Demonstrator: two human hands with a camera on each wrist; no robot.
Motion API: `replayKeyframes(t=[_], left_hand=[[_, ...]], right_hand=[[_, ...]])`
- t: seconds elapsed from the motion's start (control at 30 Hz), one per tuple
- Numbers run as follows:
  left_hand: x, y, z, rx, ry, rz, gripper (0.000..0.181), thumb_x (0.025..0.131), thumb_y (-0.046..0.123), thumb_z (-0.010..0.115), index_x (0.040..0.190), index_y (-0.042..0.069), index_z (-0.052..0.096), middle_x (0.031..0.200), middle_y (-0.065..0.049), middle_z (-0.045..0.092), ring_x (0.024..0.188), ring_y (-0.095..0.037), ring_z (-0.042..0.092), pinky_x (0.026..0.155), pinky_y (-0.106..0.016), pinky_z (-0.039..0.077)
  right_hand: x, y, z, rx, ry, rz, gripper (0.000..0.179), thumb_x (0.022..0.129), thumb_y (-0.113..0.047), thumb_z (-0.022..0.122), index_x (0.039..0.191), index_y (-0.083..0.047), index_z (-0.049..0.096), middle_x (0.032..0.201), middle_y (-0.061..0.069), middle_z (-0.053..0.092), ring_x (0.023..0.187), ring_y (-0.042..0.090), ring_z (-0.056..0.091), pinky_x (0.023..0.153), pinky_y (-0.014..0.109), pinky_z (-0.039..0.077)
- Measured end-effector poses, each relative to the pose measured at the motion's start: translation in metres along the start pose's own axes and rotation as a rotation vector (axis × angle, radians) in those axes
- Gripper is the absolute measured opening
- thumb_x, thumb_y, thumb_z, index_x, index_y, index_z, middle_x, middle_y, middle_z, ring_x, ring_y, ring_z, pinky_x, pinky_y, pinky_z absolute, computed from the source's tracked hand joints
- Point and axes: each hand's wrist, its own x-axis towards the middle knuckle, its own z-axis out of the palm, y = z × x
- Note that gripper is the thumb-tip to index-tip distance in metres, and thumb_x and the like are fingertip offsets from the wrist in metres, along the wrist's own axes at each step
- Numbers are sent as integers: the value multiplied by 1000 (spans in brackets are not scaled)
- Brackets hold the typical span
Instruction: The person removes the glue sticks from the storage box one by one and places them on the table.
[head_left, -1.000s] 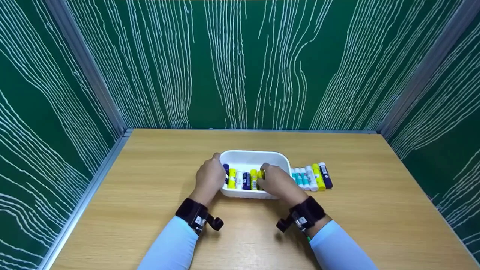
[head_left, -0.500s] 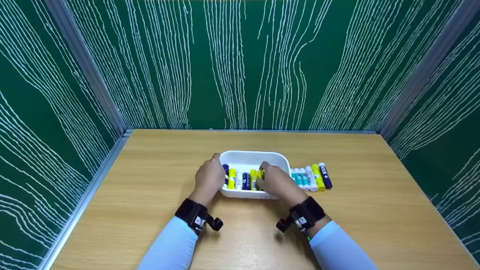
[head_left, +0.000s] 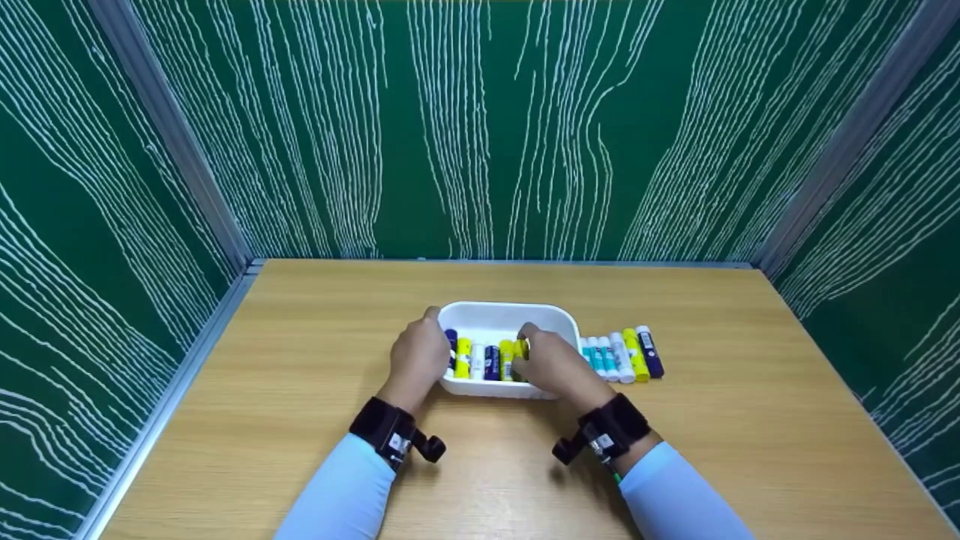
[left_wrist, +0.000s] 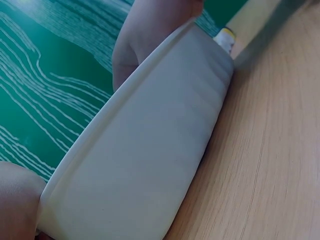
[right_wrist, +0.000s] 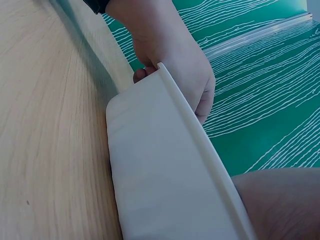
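Observation:
A white plastic tub (head_left: 487, 388) sits on the table, with a row of glue sticks in yellow, white and dark blue lying side by side along its front. My left hand (head_left: 421, 352) grips the tub's left end; in the right wrist view that hand's fingers (right_wrist: 205, 102) curl over the rim. Inside the tub's right part, my right hand (head_left: 553, 363) pinches a yellow glue stick (head_left: 520, 349) at the row's right end, its lower part hidden by the fingers. The left wrist view shows mostly the tub's outer wall (left_wrist: 135, 140), with the right hand reaching over the rim.
Right of the tub, another row of glue sticks (head_left: 619, 357) in teal-and-white, white, yellow and dark blue lies on the wooden table (head_left: 360, 300). Green panels (head_left: 442, 135) with white wavy lines enclose the table at the back and sides. Each wrist carries a black strapped camera.

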Motion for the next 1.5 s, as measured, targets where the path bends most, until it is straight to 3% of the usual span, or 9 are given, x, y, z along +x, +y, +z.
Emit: replayKeyframes(t=[0.47,0.77,0.93,1.27,1.5], left_hand=[[1,2,1,-7,-16,-28,50,119,15,50,169,9,51,147,-21,76,123,-33,79,102,-52,68],[1,2,1,4,-11,-14,49,119,17,51,168,9,52,144,-22,77,119,-35,81,98,-52,68],[2,0,0,21,4,11,48,117,15,52,164,10,56,138,-23,80,115,-36,82,91,-54,69],[2,1,0,17,-12,-8,49,119,16,51,167,9,53,144,-22,77,122,-35,80,99,-53,68],[0,2,0,26,-17,-17,51,119,16,51,169,10,50,147,-21,76,124,-34,80,101,-51,68]], right_hand=[[1,1,-8,65,-1,-19,55,104,-19,76,156,-12,61,106,10,74,92,24,67,79,36,54],[-3,2,-18,126,43,-42,54,108,-22,76,158,-12,57,124,15,73,99,25,67,82,37,56],[-6,1,-30,149,59,-29,50,109,-25,76,156,-14,60,128,15,72,102,27,69,81,35,56],[-11,9,-62,230,95,-46,52,109,-24,72,158,-11,58,137,21,72,102,29,77,85,39,67],[-14,20,-83,276,98,-23,52,111,-23,69,160,-11,57,140,24,70,115,35,75,93,42,69]])
